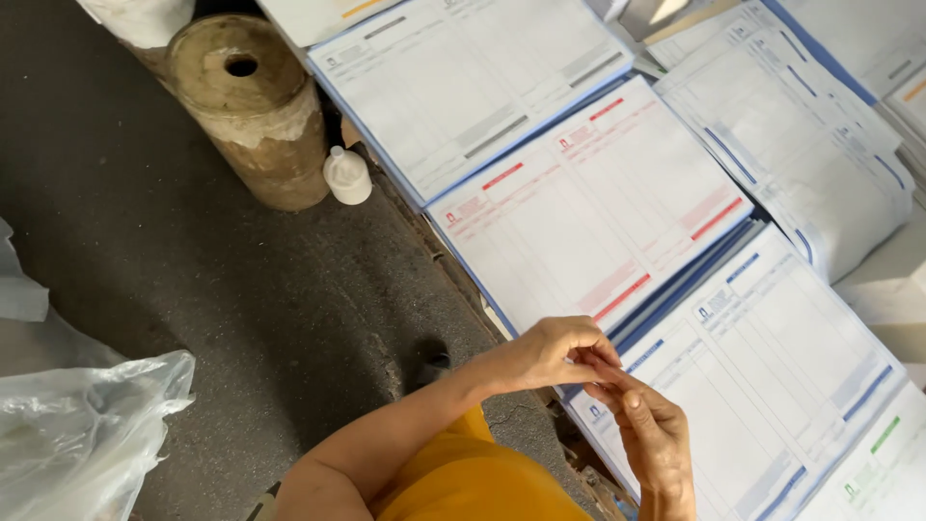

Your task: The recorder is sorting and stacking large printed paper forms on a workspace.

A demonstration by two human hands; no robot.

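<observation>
At the far left a clear plastic bag [82, 434] slumps on the dark floor [241, 280]. Beyond it a worn cardboard roll core [253, 106] stands on end, with a small white plastic bottle [347, 176] just beside its base, close to the counter. The counter itself is hidden under overlapping stacks of printed forms, laid out so each colour stays apart: a red-printed stack [598, 203] in the middle, blue-printed stacks [772, 367] around it. Over the near blue stack the left hand [550, 355] and right hand [648, 434] meet, fingertips pressed together; whether they pinch anything I cannot tell.
</observation>
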